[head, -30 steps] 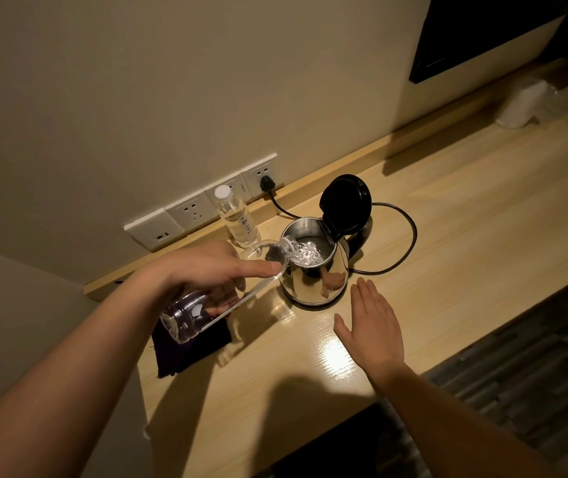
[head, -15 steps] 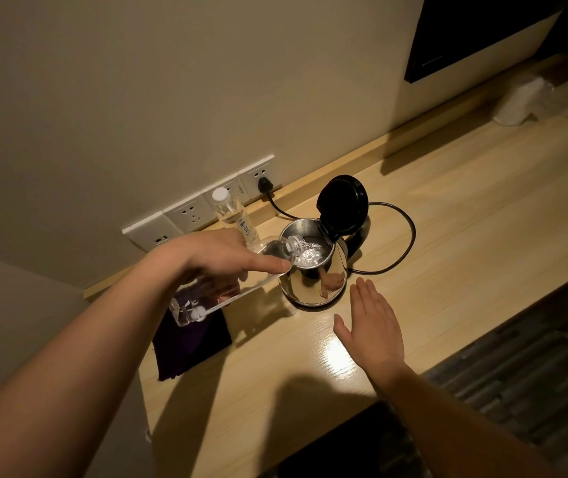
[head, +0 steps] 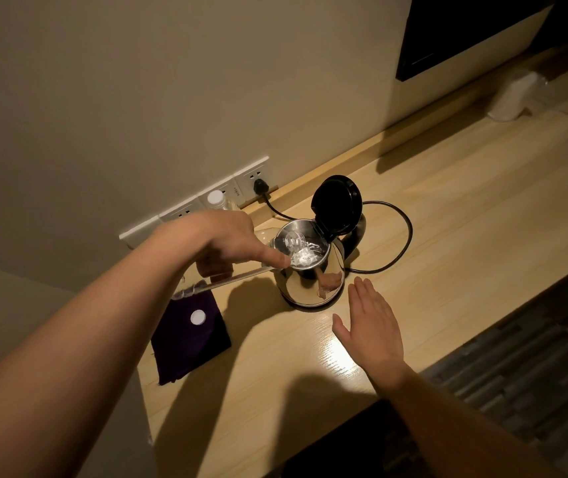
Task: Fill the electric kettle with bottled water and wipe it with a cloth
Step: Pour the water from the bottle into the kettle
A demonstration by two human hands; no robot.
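Note:
A steel electric kettle (head: 310,284) stands on the wooden desk (head: 448,236), its black lid (head: 337,205) tipped up and open. My left hand (head: 220,243) grips a clear plastic bottle (head: 227,279) tilted with its mouth over the kettle's opening; water shows inside the kettle. My right hand (head: 368,326) lies flat on the desk just in front of the kettle, fingers apart, holding nothing. A dark purple cloth (head: 189,343) lies folded on the desk under my left forearm, with a white bottle cap (head: 198,318) resting on it.
A second capped bottle (head: 216,200) stands at the wall behind my left hand. The kettle's black cord (head: 403,243) loops right and runs to a plug (head: 261,185) in the wall sockets. A pale bag-like object (head: 513,94) sits far right under a dark screen (head: 465,29).
My left hand has raised the bottle's base and tipped it further, the neck moving deeper over the kettle. The cloth and white cap are now uncovered. My right hand has stayed put.

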